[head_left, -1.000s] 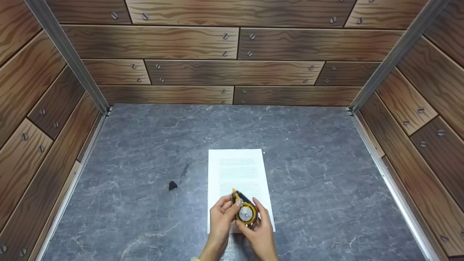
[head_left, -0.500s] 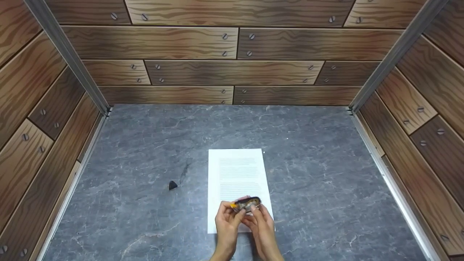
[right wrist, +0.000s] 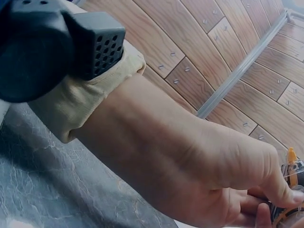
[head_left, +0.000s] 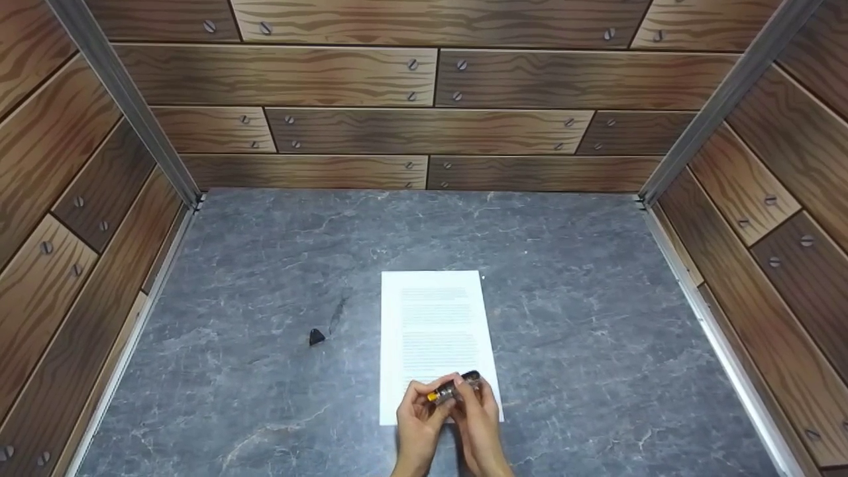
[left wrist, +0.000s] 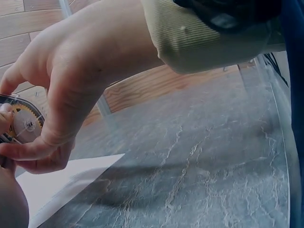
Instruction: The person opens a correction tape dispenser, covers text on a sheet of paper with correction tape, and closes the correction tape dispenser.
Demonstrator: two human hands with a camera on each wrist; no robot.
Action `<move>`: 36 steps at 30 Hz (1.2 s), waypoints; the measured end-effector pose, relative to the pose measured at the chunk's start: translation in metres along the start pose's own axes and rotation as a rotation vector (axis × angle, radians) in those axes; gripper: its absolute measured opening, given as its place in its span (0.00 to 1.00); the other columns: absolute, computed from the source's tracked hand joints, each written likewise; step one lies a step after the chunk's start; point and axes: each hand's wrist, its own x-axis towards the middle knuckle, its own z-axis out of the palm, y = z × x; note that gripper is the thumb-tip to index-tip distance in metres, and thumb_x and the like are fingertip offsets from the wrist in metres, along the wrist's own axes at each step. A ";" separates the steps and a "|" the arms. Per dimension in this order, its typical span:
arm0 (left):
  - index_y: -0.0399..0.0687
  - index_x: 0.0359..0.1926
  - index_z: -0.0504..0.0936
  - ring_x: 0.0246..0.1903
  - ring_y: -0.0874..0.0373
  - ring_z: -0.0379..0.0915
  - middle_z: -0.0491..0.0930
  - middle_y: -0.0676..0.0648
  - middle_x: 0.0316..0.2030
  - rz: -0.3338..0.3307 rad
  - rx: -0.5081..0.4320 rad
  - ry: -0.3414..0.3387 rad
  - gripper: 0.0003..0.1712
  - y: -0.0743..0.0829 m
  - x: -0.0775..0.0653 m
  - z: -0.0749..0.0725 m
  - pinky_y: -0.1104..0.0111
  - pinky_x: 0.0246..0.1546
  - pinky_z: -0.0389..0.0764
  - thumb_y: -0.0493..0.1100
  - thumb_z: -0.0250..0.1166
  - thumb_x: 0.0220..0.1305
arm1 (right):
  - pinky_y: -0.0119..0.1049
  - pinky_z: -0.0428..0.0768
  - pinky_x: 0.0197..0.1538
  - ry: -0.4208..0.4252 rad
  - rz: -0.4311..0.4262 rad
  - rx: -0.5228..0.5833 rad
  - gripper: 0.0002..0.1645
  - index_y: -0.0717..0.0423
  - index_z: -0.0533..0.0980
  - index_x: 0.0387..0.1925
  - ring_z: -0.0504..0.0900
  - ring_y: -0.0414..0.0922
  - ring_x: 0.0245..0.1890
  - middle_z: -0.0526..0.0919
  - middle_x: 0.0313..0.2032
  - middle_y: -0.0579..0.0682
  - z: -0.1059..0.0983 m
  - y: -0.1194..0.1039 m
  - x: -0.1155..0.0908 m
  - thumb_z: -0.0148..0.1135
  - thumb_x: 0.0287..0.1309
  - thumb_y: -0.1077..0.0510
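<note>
A correction tape with a clear and black case and an orange tip is held above the lower part of a printed sheet of paper. My left hand grips it near the tip end, and my right hand pinches its other end. Seen from the left wrist, a yellow toothed wheel shows inside the case between the fingers. The right wrist view catches the orange tip pointing up beside the right thumb. Fingers hide much of the case.
To the left of the paper, a small black cap-like piece lies on the grey marbled tabletop. Wood-patterned panels wall in the back and both sides, with metal posts at the corners.
Both hands have turned the correction tape from showing its round face to lying edge-up, and drawn it slightly lower. The orange tip has swung from pointing away to pointing left. Paper and black piece stay put.
</note>
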 end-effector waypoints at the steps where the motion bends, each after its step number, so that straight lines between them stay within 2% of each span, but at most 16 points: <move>1: 0.28 0.43 0.71 0.53 0.51 0.79 0.82 0.35 0.51 0.002 0.011 0.002 0.18 0.000 0.000 0.000 0.65 0.56 0.77 0.30 0.70 0.57 | 0.32 0.80 0.49 0.004 -0.004 0.013 0.34 0.71 0.54 0.66 0.78 0.39 0.46 0.73 0.51 0.56 0.000 0.000 0.000 0.56 0.71 0.55; 6: 0.31 0.48 0.75 0.54 0.53 0.79 0.83 0.39 0.51 0.028 0.128 0.006 0.19 -0.001 0.003 -0.004 0.66 0.59 0.74 0.30 0.70 0.57 | 0.33 0.82 0.45 0.054 -0.037 0.066 0.34 0.69 0.53 0.68 0.80 0.39 0.42 0.73 0.47 0.53 0.001 0.001 0.005 0.56 0.69 0.60; 10: 0.32 0.54 0.75 0.56 0.55 0.77 0.82 0.44 0.52 0.026 0.225 0.027 0.22 -0.001 0.005 -0.008 0.67 0.62 0.71 0.29 0.68 0.58 | 0.36 0.84 0.45 0.096 -0.099 0.066 0.41 0.65 0.47 0.73 0.81 0.42 0.39 0.67 0.51 0.57 0.001 -0.002 0.012 0.57 0.68 0.61; 13: 0.38 0.55 0.76 0.57 0.56 0.76 0.82 0.48 0.52 0.034 0.318 0.055 0.21 0.000 0.005 -0.011 0.66 0.62 0.71 0.28 0.67 0.60 | 0.41 0.84 0.48 0.109 -0.144 0.057 0.43 0.62 0.46 0.75 0.81 0.43 0.40 0.62 0.54 0.60 0.002 -0.005 0.020 0.57 0.67 0.63; 15: 0.43 0.54 0.78 0.56 0.56 0.77 0.82 0.50 0.52 0.088 0.456 0.054 0.21 0.001 0.005 -0.014 0.64 0.61 0.73 0.28 0.66 0.60 | 0.42 0.84 0.48 0.119 -0.169 0.045 0.43 0.61 0.48 0.75 0.80 0.44 0.41 0.61 0.54 0.61 0.003 -0.007 0.025 0.59 0.66 0.64; 16: 0.44 0.54 0.78 0.56 0.55 0.77 0.82 0.50 0.52 0.135 0.544 0.042 0.21 0.002 0.005 -0.016 0.62 0.60 0.74 0.28 0.66 0.60 | 0.43 0.84 0.48 0.126 -0.181 0.040 0.43 0.60 0.49 0.74 0.80 0.45 0.41 0.61 0.54 0.61 0.003 -0.007 0.028 0.60 0.66 0.64; 19: 0.42 0.53 0.79 0.56 0.49 0.77 0.81 0.45 0.54 0.316 0.882 -0.006 0.20 0.003 0.003 -0.019 0.55 0.57 0.76 0.30 0.67 0.58 | 0.43 0.84 0.47 0.144 -0.242 0.021 0.42 0.61 0.51 0.72 0.80 0.46 0.43 0.63 0.54 0.61 0.004 -0.007 0.036 0.61 0.64 0.67; 22: 0.38 0.52 0.79 0.58 0.39 0.73 0.77 0.37 0.57 0.481 1.194 -0.064 0.22 0.003 0.000 -0.024 0.47 0.57 0.74 0.36 0.69 0.54 | 0.39 0.84 0.45 0.153 -0.330 -0.050 0.41 0.61 0.53 0.70 0.78 0.46 0.45 0.64 0.54 0.60 0.004 -0.003 0.045 0.63 0.63 0.67; 25: 0.40 0.54 0.79 0.60 0.32 0.68 0.73 0.33 0.60 0.570 1.417 -0.112 0.27 -0.002 -0.005 -0.029 0.41 0.57 0.70 0.43 0.71 0.52 | 0.36 0.84 0.43 0.167 -0.409 -0.139 0.40 0.61 0.54 0.69 0.77 0.48 0.45 0.67 0.54 0.59 0.002 -0.001 0.055 0.65 0.62 0.65; 27: 0.42 0.57 0.79 0.62 0.29 0.64 0.71 0.33 0.62 0.584 1.517 -0.137 0.30 -0.008 -0.007 -0.033 0.38 0.57 0.68 0.48 0.71 0.52 | 0.34 0.83 0.42 0.189 -0.442 -0.195 0.39 0.60 0.56 0.67 0.76 0.49 0.44 0.67 0.52 0.57 0.002 0.000 0.061 0.66 0.61 0.64; 29: 0.46 0.60 0.79 0.64 0.28 0.60 0.69 0.34 0.65 0.557 1.588 -0.161 0.32 -0.014 -0.009 -0.036 0.37 0.58 0.65 0.51 0.70 0.54 | 0.35 0.82 0.43 0.223 -0.464 -0.243 0.38 0.60 0.57 0.66 0.75 0.50 0.45 0.68 0.51 0.58 0.003 -0.001 0.064 0.67 0.60 0.64; 33: 0.52 0.64 0.77 0.68 0.30 0.54 0.64 0.37 0.69 0.487 1.665 -0.181 0.34 -0.022 -0.009 -0.041 0.38 0.61 0.60 0.57 0.66 0.58 | 0.43 0.74 0.46 0.298 -0.517 -0.298 0.38 0.64 0.61 0.64 0.71 0.53 0.45 0.69 0.51 0.60 0.010 -0.004 0.067 0.69 0.57 0.66; 36: 0.55 0.66 0.76 0.69 0.32 0.52 0.62 0.39 0.71 0.474 1.694 -0.179 0.33 -0.026 -0.008 -0.043 0.39 0.62 0.57 0.59 0.63 0.60 | 0.48 0.70 0.50 0.314 -0.551 -0.281 0.39 0.65 0.61 0.64 0.69 0.54 0.47 0.67 0.52 0.61 0.011 0.005 0.075 0.70 0.55 0.66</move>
